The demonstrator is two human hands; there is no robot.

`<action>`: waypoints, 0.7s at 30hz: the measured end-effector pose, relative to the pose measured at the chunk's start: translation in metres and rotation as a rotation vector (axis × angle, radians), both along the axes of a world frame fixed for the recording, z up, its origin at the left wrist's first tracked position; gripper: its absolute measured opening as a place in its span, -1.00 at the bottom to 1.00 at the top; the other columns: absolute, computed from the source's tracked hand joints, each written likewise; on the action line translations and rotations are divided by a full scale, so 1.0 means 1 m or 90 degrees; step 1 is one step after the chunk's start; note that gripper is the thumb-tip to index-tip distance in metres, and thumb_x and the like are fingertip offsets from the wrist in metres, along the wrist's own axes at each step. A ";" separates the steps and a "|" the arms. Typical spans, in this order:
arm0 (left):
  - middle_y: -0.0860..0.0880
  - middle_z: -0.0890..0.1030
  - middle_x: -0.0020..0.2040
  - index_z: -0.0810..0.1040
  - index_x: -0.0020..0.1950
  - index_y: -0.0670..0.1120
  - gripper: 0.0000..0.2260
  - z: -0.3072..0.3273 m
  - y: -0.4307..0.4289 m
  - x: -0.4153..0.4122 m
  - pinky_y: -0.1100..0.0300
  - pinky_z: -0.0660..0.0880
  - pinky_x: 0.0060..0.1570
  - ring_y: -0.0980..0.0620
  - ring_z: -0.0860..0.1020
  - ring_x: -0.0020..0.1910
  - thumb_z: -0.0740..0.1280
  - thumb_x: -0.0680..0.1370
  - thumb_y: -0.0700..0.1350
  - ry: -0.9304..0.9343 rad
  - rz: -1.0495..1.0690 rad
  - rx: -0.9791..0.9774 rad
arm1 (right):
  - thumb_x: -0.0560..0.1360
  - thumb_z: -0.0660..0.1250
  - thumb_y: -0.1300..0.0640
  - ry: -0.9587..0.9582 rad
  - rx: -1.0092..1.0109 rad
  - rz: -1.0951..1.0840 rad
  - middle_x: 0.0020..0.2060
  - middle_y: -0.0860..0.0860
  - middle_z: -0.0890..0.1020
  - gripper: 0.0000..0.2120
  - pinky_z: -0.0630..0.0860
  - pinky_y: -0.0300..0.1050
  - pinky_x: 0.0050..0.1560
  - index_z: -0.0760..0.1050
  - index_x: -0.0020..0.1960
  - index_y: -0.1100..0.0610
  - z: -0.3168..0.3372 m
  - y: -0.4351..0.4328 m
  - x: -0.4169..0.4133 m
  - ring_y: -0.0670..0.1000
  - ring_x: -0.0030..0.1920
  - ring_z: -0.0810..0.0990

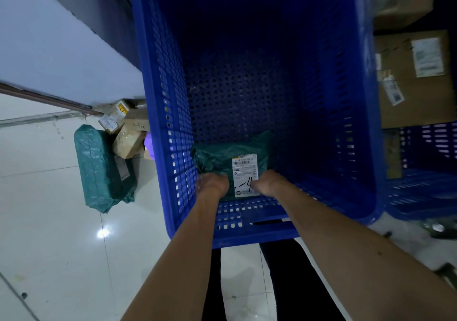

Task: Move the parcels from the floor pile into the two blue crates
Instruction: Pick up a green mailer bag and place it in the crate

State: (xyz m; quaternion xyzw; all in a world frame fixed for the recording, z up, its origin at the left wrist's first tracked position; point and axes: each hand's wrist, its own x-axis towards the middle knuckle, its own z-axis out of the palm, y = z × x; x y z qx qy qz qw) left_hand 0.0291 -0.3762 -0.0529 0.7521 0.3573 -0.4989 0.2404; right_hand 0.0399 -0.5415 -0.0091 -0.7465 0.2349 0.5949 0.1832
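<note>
Down inside the blue crate, the left hand and right hand both grip the near edge of the labelled green parcel lying on the crate's bottom, while a second green parcel and small cardboard boxes lie on the tiled floor just left of the crate.

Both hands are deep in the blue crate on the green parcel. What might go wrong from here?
1. The left hand and right hand grip the green parcel low against the near wall of the blue crate. Forearms leaning over its rim might tip it towards the person.
2. The small cardboard boxes on the floor sit close against the crate's left wall, so nudging the crate could topple them.
</note>
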 end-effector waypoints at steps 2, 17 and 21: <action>-0.17 0.48 0.38 0.46 0.39 -0.21 -0.46 0.027 -0.007 0.003 0.07 0.49 0.23 -0.13 0.53 0.23 0.20 0.59 0.16 -0.007 0.003 -0.032 | 0.59 0.27 0.00 -0.011 0.014 -0.002 0.02 0.10 0.57 -0.70 0.42 -0.18 -0.22 0.46 0.21 0.18 0.021 0.001 0.002 0.06 -0.09 0.54; -0.14 0.24 0.56 0.07 0.63 -0.12 -0.37 0.229 0.001 0.019 0.01 0.39 0.24 -0.19 0.40 0.41 0.24 0.66 0.08 -0.119 -0.055 -0.168 | 0.60 0.27 -0.11 -0.087 0.091 -0.012 0.47 0.20 0.34 -0.23 0.47 -0.03 0.22 0.04 0.60 0.27 0.200 -0.038 -0.008 0.18 0.34 0.45; -0.18 0.32 0.53 0.17 0.60 -0.11 -0.41 0.274 0.006 0.013 -0.07 0.39 0.34 -0.25 0.40 0.42 0.24 0.65 0.10 -0.166 -0.076 -0.154 | 0.62 0.23 -0.08 -0.126 0.122 0.029 0.40 0.22 0.40 -0.32 0.46 -0.01 0.09 0.11 0.57 0.29 0.235 -0.053 -0.017 0.19 0.27 0.48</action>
